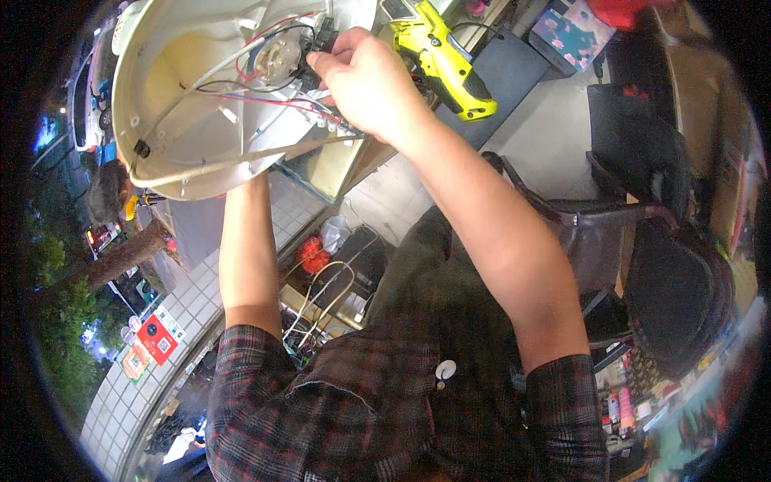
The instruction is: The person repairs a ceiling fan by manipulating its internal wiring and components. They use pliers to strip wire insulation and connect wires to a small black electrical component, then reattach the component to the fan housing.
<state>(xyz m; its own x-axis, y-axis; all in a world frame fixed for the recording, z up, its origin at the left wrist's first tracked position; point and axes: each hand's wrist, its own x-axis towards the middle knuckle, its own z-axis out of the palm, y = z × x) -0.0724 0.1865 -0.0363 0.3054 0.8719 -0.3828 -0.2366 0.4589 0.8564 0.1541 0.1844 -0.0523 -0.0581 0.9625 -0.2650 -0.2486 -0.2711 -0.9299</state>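
In the head view, the right hand (361, 76) reaches over a large cream shell (132, 88), its thumb and forefinger closed on a black part (324, 36) at the shell's inner right side; the shell stands tilted with its hollow toward the camera, at the upper left, beside the bench; the left forearm (247, 249) rises behind its lower rim, which hides the left hand, so I cannot tell whether that hand is clamped on anything.

Inside the shell, a rounded, pale translucent part (277, 60) sits left of the right hand's fingertips; red, black and pale wires (281, 100) run around and below it, some toward the white connectors (325, 122) under the hand; a small black fitting (142, 149) sits near the shell's lower left rim.

Just right of the hand lies a yellow-and-black handheld tool (446, 64), beside a dark flat panel (502, 72); a flower-patterned box (572, 36) stands beyond; a brown chair (582, 241) is farther right.
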